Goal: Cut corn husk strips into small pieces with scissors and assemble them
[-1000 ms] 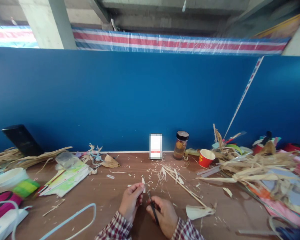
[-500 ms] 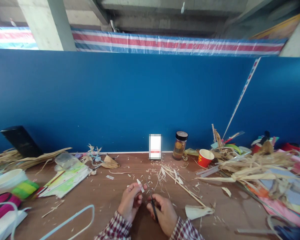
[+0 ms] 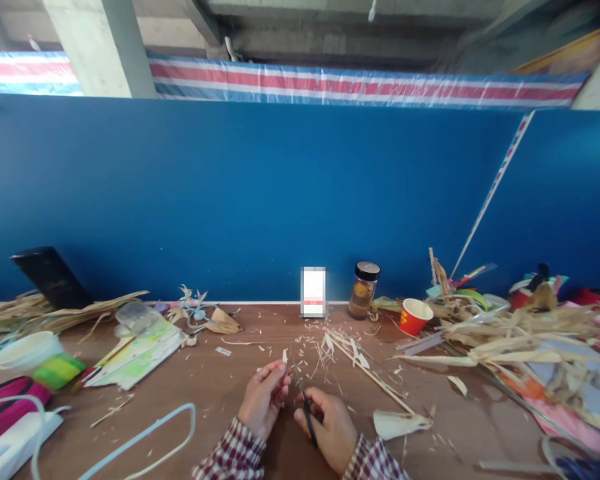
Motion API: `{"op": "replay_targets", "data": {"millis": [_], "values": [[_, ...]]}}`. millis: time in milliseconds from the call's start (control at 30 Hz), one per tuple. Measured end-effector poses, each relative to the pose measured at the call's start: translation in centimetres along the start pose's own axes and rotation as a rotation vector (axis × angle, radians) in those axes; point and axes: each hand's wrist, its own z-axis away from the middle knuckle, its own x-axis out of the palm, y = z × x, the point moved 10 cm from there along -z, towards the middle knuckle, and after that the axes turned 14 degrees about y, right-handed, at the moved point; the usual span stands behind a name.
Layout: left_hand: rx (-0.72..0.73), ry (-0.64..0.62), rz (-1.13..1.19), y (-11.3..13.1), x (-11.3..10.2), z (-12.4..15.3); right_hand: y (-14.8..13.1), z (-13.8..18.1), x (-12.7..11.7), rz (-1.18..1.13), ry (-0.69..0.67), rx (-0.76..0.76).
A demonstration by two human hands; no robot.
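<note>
My left hand (image 3: 266, 395) pinches a small pale strip (image 3: 285, 357), which looks like corn husk, between thumb and fingertips. Its upper end sticks up above the fingers. Close by on the right, my right hand (image 3: 327, 423) is closed around dark-handled scissors (image 3: 306, 407). Their thin blades point up and away from me, just right of the strip and apart from it. Part of the handles is hidden in the palm. Pale clippings (image 3: 320, 360) lie scattered on the brown table (image 3: 205, 380) beyond both hands.
A lidded jar (image 3: 364, 291) and a red paper cup (image 3: 416, 316) stand at the back. Dried husks (image 3: 500, 337) heap up on the right. A white power strip (image 3: 23, 443), pale cable (image 3: 150, 430) and painted sheet (image 3: 135, 357) are left. A blue partition (image 3: 280, 200) rises behind.
The pale strip has turned in my left fingers, from leaning left to nearly upright, and less of it shows. My right hand keeps its grip on the scissors. The view has shifted slightly.
</note>
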Motion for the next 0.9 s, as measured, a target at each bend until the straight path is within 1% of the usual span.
{"op": "replay_targets", "data": {"millis": [167,400,633,900], "values": [[0.019,0.006,-0.007,-0.06,-0.15,0.06,-0.15,0.09,-0.04,0.033,0.005,-0.009],[0.027,-0.024,-0.062,-0.37,0.26,0.15,-0.48,0.19,0.02,0.046,-0.011,-0.033],[0.035,-0.021,-0.09,-0.47,0.19,0.15,-0.16,0.19,0.16,0.032,-0.022,-0.012],[0.038,-0.024,-0.1,-0.47,0.24,0.25,0.06,0.26,0.21,0.027,-0.019,-0.02]]}}
